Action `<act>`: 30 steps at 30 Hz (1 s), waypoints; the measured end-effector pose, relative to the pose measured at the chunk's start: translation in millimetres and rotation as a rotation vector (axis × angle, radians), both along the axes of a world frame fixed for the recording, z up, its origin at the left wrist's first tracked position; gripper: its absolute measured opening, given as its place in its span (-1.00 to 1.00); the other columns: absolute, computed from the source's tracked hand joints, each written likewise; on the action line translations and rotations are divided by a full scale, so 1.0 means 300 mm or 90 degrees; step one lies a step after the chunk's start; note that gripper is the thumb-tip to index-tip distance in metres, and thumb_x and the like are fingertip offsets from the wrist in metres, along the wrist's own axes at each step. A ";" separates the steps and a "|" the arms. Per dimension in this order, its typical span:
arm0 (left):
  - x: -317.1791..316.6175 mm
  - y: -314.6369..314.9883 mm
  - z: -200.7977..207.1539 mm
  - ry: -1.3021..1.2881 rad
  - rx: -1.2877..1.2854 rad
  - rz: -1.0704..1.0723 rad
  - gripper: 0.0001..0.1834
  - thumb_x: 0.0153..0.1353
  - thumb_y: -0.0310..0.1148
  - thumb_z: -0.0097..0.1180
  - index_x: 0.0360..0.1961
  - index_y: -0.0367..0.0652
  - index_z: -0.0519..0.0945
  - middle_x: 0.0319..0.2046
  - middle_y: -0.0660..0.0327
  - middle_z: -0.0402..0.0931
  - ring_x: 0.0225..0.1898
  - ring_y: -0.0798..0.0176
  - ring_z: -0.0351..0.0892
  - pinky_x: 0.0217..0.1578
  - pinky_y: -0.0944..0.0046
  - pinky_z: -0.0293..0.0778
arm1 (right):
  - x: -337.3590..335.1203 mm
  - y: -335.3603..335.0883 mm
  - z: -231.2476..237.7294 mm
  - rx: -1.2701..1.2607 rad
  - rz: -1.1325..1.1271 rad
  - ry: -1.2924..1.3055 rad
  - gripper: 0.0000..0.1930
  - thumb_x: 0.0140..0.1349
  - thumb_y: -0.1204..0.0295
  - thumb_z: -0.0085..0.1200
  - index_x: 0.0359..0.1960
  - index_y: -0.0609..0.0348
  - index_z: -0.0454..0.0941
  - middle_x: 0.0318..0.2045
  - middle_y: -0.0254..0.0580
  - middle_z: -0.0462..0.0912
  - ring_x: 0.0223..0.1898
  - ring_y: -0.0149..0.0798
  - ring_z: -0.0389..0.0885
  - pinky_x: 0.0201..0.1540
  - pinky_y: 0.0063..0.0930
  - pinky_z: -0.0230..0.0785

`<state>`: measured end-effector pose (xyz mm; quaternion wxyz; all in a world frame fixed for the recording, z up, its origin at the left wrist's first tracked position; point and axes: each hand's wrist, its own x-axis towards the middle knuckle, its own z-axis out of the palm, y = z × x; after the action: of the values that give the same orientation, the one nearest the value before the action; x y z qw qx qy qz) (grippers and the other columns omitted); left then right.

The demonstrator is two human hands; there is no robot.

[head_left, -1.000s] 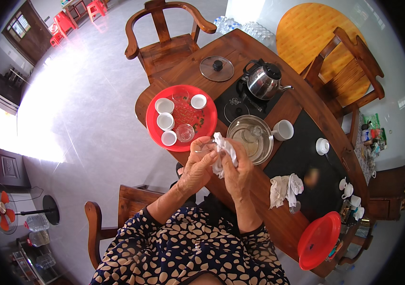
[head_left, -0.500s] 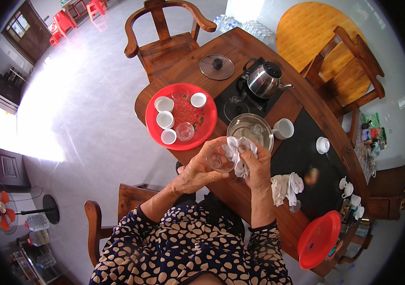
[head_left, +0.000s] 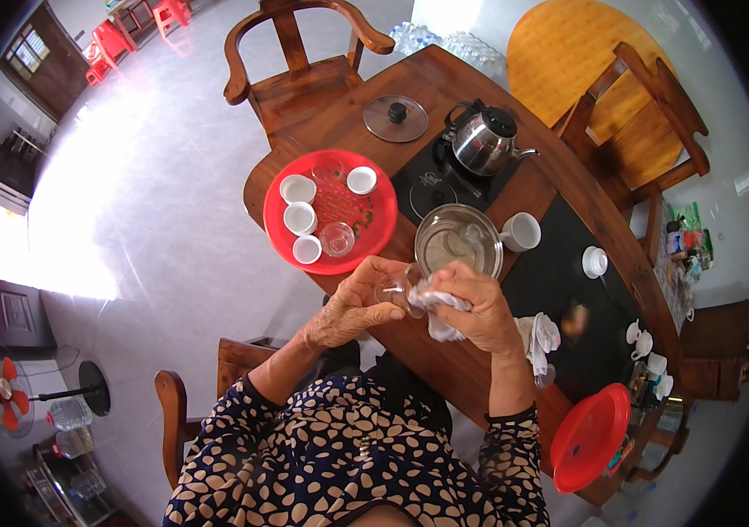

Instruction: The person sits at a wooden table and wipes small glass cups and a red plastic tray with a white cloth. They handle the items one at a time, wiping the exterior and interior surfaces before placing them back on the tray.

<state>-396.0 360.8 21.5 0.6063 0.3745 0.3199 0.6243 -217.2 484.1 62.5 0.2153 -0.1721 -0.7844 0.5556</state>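
- A person's two bare hands meet in front of the body, raised over the near edge of a brown wooden table [head_left: 440, 362].
- The left hand [head_left: 346, 307] curls around a small clear glass cup [head_left: 389, 296]; its fingers arch over the far side, and its thumb stretches rightward along the near side.
- The cup is tilted, held up off the table between the two hands.
- The right hand [head_left: 482, 309] grips a crumpled white cloth [head_left: 446, 328], knuckles upward and fingers bent toward the left hand. The cloth touches the cup's right side; whether any reaches inside, I cannot tell.
- The left forearm slants up and to the right, its wrist slightly bent; the right forearm rises more steeply, leaning a little left. Both come out of dark sleeves with cream spots.
- Just beyond the hands stands a round stainless steel pot [head_left: 495, 263], with a white mug [head_left: 525, 231] beside it on the right.
- Beyond the left hand and to its left, a round red tray [head_left: 378, 218] holds white cups [head_left: 300, 218] and clear glass cups [head_left: 337, 240].
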 end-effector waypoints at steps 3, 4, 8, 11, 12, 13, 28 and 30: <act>0.015 0.001 0.007 -0.008 -0.049 -0.015 -0.47 0.25 -0.39 0.14 0.18 -0.19 0.23 -0.06 0.24 0.42 -0.03 0.42 0.40 0.01 0.34 0.37 | -0.046 -0.029 0.009 0.291 -0.128 0.039 -0.65 -0.18 0.65 0.27 -0.26 0.09 0.65 -0.29 -0.28 0.49 -0.24 -0.27 0.50 -0.25 -0.45 0.40; 0.018 0.001 0.005 -0.002 -0.069 -0.014 -0.46 0.26 -0.37 0.14 0.20 -0.20 0.23 -0.05 0.25 0.42 -0.03 0.44 0.40 0.01 0.35 0.36 | -0.061 -0.032 0.015 0.408 -0.163 0.066 -0.63 -0.21 0.64 0.29 -0.26 0.06 0.65 -0.29 -0.28 0.47 -0.23 -0.23 0.49 -0.25 -0.42 0.41; 0.017 0.000 -0.011 -0.028 -0.092 -0.007 -0.46 0.26 -0.34 0.13 0.20 -0.21 0.23 -0.02 0.25 0.41 0.00 0.43 0.39 0.02 0.36 0.35 | -0.066 -0.036 -0.010 0.484 -0.135 0.026 -0.58 -0.27 0.58 0.34 -0.25 -0.01 0.65 -0.24 -0.25 0.45 -0.20 -0.15 0.46 -0.24 -0.34 0.44; 0.022 0.002 -0.025 0.027 -0.078 0.012 -0.47 0.26 -0.34 0.13 0.20 -0.21 0.24 -0.01 0.23 0.41 0.02 0.40 0.40 0.02 0.35 0.36 | -0.044 -0.043 -0.017 0.372 -0.060 -0.051 -0.59 -0.21 0.60 0.31 -0.21 0.02 0.65 -0.24 -0.25 0.43 -0.18 -0.17 0.45 -0.18 -0.38 0.42; 0.024 0.001 -0.029 0.030 -0.061 0.019 -0.49 0.27 -0.39 0.10 0.20 -0.22 0.24 -0.02 0.25 0.41 0.03 0.41 0.39 0.05 0.35 0.34 | -0.035 -0.042 -0.019 0.332 -0.034 -0.074 -0.60 -0.19 0.60 0.30 -0.20 0.04 0.65 -0.25 -0.25 0.43 -0.18 -0.17 0.45 -0.17 -0.39 0.41; 0.025 0.001 -0.032 0.034 -0.045 0.026 -0.52 0.29 -0.45 0.07 0.20 -0.24 0.23 -0.02 0.27 0.40 0.05 0.41 0.37 0.09 0.34 0.32 | -0.026 -0.040 -0.021 0.268 -0.006 -0.083 -0.61 -0.16 0.61 0.28 -0.19 0.07 0.64 -0.26 -0.25 0.42 -0.19 -0.19 0.45 -0.17 -0.41 0.40; 0.020 -0.006 -0.009 0.182 -0.021 0.014 -0.46 0.23 -0.48 0.14 0.20 -0.24 0.24 0.06 0.21 0.37 0.07 0.40 0.35 0.11 0.34 0.32 | 0.023 -0.065 -0.023 -0.096 0.078 -0.058 -0.72 0.11 0.62 -0.01 -0.11 0.39 0.52 -0.11 -0.14 0.48 -0.09 -0.26 0.43 -0.11 -0.51 0.35; 0.013 -0.013 -0.014 0.157 -0.044 0.008 -0.46 0.23 -0.49 0.14 0.20 -0.25 0.24 0.07 0.21 0.37 0.07 0.39 0.35 0.11 0.33 0.32 | 0.026 -0.059 -0.020 0.100 0.091 -0.082 -0.65 0.02 0.62 0.06 -0.09 0.31 0.55 -0.11 -0.14 0.42 -0.05 -0.18 0.40 -0.06 -0.40 0.36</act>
<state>-392.0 357.0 17.3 0.5709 0.4256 0.4157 0.5658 -209.2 466.3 56.4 0.1371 -0.1336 -0.8478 0.4945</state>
